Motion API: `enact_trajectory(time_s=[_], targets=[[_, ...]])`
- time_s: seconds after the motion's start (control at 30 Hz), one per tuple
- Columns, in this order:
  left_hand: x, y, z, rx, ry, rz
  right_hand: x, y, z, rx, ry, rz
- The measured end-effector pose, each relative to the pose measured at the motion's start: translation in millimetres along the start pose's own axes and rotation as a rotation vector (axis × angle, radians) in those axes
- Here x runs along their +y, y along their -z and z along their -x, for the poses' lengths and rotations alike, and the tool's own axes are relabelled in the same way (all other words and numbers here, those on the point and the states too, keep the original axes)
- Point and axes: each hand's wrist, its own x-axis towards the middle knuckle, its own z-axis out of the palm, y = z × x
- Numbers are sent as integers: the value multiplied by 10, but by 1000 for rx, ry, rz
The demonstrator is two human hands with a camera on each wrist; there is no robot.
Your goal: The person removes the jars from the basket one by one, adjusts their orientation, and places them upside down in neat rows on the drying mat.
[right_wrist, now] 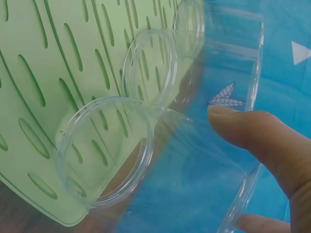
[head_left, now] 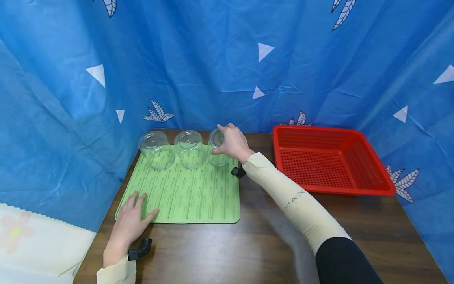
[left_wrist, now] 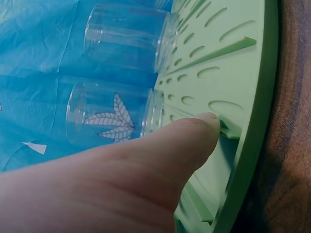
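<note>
Three clear jars stand in a row along the back of a green drying mat, their ringed mouths down on it. My right hand grips the rightmost jar near its raised base, thumb on one side and fingers on the other. In the right wrist view that jar is close, its rim at the mat. To its left are the middle jar and the left jar. My left hand rests on the mat's front left corner with fingers spread; its thumb touches the ridged surface.
On the right of the brown wooden table sits a red plastic basket with a mesh bottom. A blue patterned curtain hangs close behind the table. White flowered cloth lies at the left edge.
</note>
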Motion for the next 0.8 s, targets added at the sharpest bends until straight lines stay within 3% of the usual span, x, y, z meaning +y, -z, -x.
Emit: enact_trajectory(time_s=[0.43, 0.8], targets=[[37, 10, -4, -13, 1, 8, -14, -82, -65, -49, -63, 80], [4, -16, 22, -4, -27, 19, -39, -182, -125, -61, -42, 59]])
